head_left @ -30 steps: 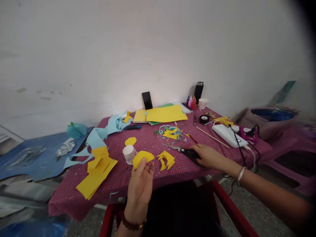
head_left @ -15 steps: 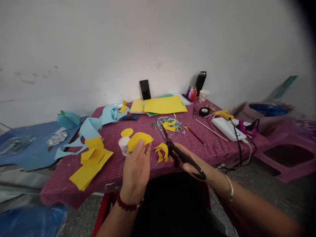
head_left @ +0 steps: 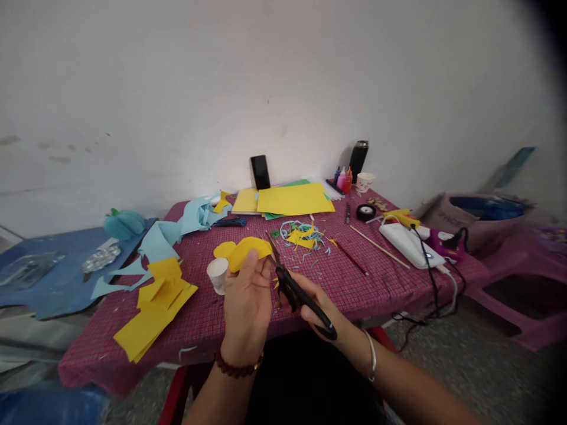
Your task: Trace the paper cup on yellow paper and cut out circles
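My left hand [head_left: 248, 301] pinches a piece of yellow paper [head_left: 248, 251] with a partly rounded edge. Black-handled scissors [head_left: 305, 298] are in my right hand [head_left: 321, 307], their blades close to the right edge of that paper. Whether the blades touch it, I cannot tell. Just left of my left hand stands a small white paper cup [head_left: 217, 275], and a yellow paper disc [head_left: 224, 249] lies behind it. Beyond the scissors is a heap of yellow and blue paper scraps [head_left: 303, 237]. Little of the yellow offcut under the scissors shows.
Folded yellow paper [head_left: 155, 313] and blue paper strips [head_left: 159, 239] lie on the left. Yellow sheets [head_left: 296, 199] and a phone [head_left: 260, 172] are at the back. On the right are a pencil [head_left: 352, 257], a wooden stick [head_left: 378, 246], black tape [head_left: 365, 212] and a white power strip [head_left: 411, 245].
My right hand has brought the scissors left, up to the yellow paper in my left hand. The curled yellow offcut beside the blades is now mostly out of sight. The view has tilted slightly.
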Demonstrator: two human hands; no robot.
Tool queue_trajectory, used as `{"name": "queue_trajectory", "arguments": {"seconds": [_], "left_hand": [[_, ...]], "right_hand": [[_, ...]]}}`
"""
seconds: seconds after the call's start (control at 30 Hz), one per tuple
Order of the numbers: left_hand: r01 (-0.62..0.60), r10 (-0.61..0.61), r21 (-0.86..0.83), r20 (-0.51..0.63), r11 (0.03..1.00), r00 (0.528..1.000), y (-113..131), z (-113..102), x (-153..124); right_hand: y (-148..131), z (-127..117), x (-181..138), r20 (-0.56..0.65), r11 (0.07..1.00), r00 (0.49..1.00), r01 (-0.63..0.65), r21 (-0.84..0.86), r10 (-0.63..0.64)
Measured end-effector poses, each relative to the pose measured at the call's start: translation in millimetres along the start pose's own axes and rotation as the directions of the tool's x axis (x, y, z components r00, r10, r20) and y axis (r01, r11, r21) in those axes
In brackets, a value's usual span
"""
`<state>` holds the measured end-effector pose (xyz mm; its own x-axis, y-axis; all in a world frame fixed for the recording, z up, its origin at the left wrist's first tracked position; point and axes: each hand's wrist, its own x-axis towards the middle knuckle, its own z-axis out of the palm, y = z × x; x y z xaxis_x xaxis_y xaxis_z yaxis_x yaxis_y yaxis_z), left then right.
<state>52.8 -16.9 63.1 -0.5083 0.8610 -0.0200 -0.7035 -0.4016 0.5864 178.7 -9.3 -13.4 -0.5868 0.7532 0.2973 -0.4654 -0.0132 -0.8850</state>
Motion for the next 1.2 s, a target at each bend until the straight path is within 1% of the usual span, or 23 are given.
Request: {"name": "queue_trajectory", "arguments": {"seconds": [0.2, 0.4, 0.73, 0.87, 1.0, 1.2], "left_hand": [[-0.021, 0.021, 0.002, -0.013, 1.0, 1.0, -5, 1, -2], [-0.042, 0.042, 0.04, 0.008, 0.998, 0.999, -6, 1, -3], [-0.043, 0.044, 0.051, -0.019, 0.998, 0.999, -7, -1, -1], [-0.053, 0.053, 0.041, -0.017, 0.998, 0.998, -10, 0, -1], [-0.052, 0.053, 0.04, -0.013, 0.998, 0.999, -13, -1, -1], [-0.054, 0.054, 0.043, -0.006, 0.998, 0.999, -14, -2, -1]], "right_hand": [[1, -2, 1, -0.029, 0.999, 0.999, 0.043, -0.003, -0.043], [6, -6, 0, -0.054, 0.997, 0.998, 0.038, -0.071, -0.042], [4, -4, 0, -0.06, 0.999, 0.998, 0.022, -0.047, -0.024], [7, -6, 0, -0.05, 0.998, 0.998, 0.038, -0.057, -0.041], [8, -7, -1, -0.073, 0.996, 0.997, 0.033, -0.08, -0.039], [5, -6, -2, -0.07, 0.998, 0.996, 0.045, -0.051, -0.049]]}}
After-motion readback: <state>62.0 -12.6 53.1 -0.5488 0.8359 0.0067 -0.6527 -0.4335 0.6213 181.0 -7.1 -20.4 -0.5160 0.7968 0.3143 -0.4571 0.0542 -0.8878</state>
